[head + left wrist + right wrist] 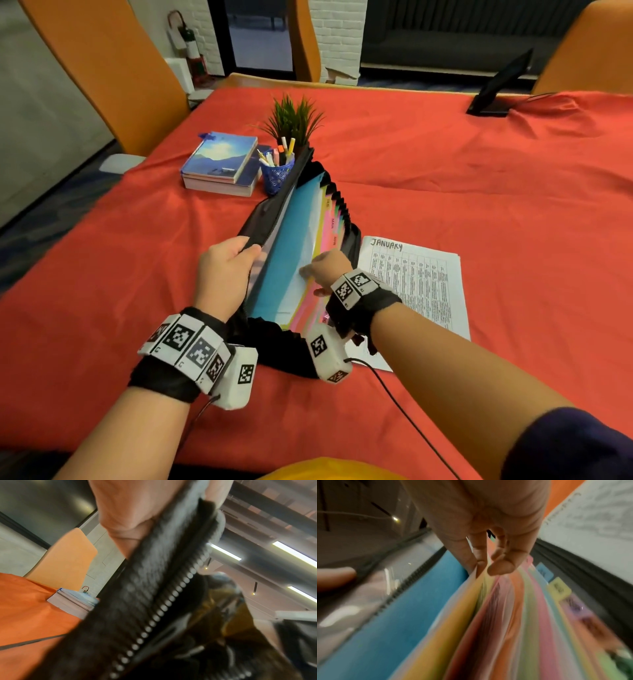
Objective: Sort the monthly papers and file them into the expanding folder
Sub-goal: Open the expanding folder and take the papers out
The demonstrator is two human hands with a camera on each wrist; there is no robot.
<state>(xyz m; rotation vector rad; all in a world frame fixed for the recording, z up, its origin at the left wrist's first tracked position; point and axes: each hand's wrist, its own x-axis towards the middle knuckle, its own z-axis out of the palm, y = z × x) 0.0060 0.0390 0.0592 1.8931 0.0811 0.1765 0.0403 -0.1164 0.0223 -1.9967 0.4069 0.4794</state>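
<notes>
A black expanding folder (pixel 349 245) lies open on the red tablecloth, its coloured dividers (pixel 330 222) fanned out with month tabs showing. My left hand (pixel 224 270) grips the folder's zippered front flap (pixel 270 212) and holds it back; the zipper teeth (pixel 164 605) run past the palm in the left wrist view. My right hand (pixel 325 270) is curled over the dividers, fingers (pixel 498 566) pinching the top edges of the front dividers (pixel 477 601) beside the blue first divider (pixel 412 615). A white sheet headed JANUARY (pixel 418 274) lies flat just right of the folder.
A stack of books (pixel 221 164), a blue pen cup (pixel 275 171) and a small potted plant (pixel 296 118) stand behind the folder. A dark tablet on a stand (pixel 500 85) sits at the far right table edge. Orange chairs (pixel 102 72) surround the table.
</notes>
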